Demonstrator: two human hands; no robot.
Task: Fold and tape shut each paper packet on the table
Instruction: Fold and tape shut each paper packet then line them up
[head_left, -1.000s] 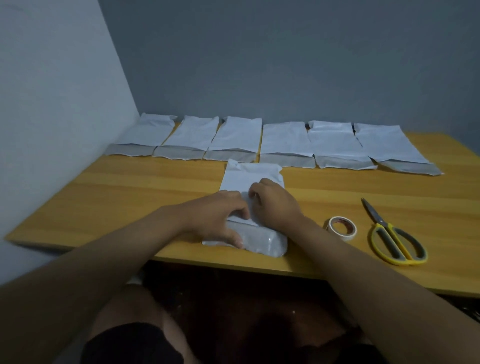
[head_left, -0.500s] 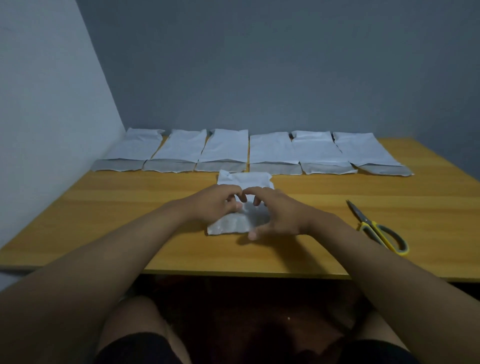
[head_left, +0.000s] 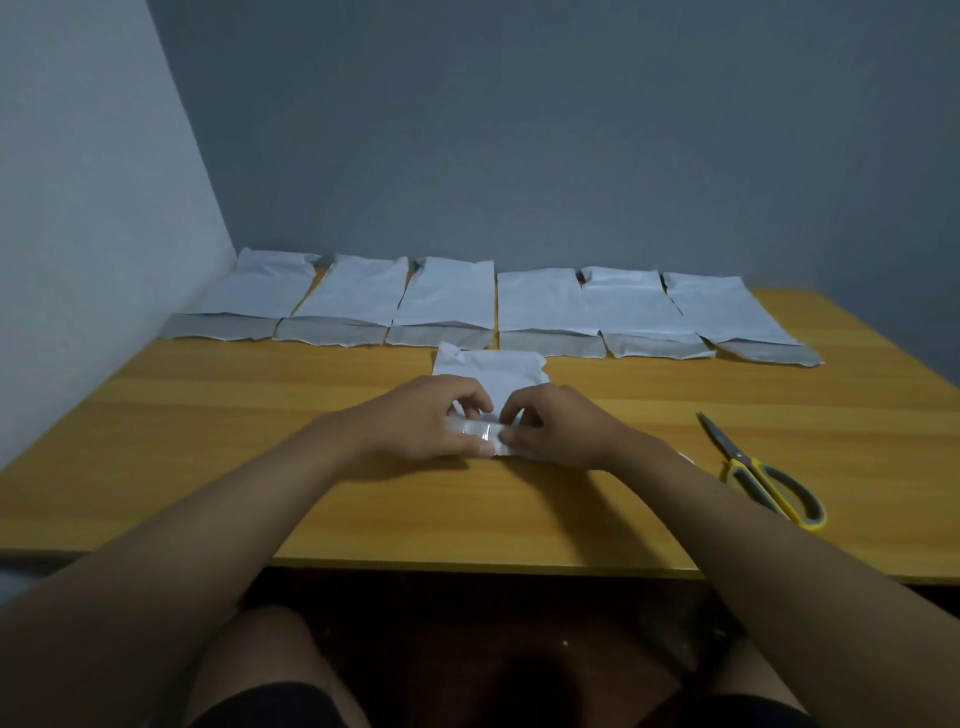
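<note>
On the wooden surface (head_left: 208, 467) a white paper packet (head_left: 491, 371) lies near the front middle, and everything else is placed from it. The left hand (head_left: 423, 423) sits on the packet's near left part, its fingers curled down over the rolled or folded near end, with the thumb tucked at the shiny fold; its grip is closed on the packet. The right hand (head_left: 553, 428) sits just beside it on the packet's near right part, fingers bent and fingertips pinching the same folded edge, so this grip too is closed on the packet. The two hands nearly touch at the packet's middle, where a glossy strip of the fold shows between them. The packet's far end stays flat on the surface, its torn-looking top edge pointing away from the person. Beyond the packet, along the far edge by the grey wall, a row of six more packets (head_left: 543, 306) lies side by side, each with a white upper panel and a greyer band at its near end; the third one from the left lies just behind the held packet, almost touching its far edge. To the right of the held packet, well apart from it, yellow-handled scissors (head_left: 763, 478) lie with the blades pointing away and to the left. A small pale sliver shows just beside the right wrist; what it is cannot be told.
</note>
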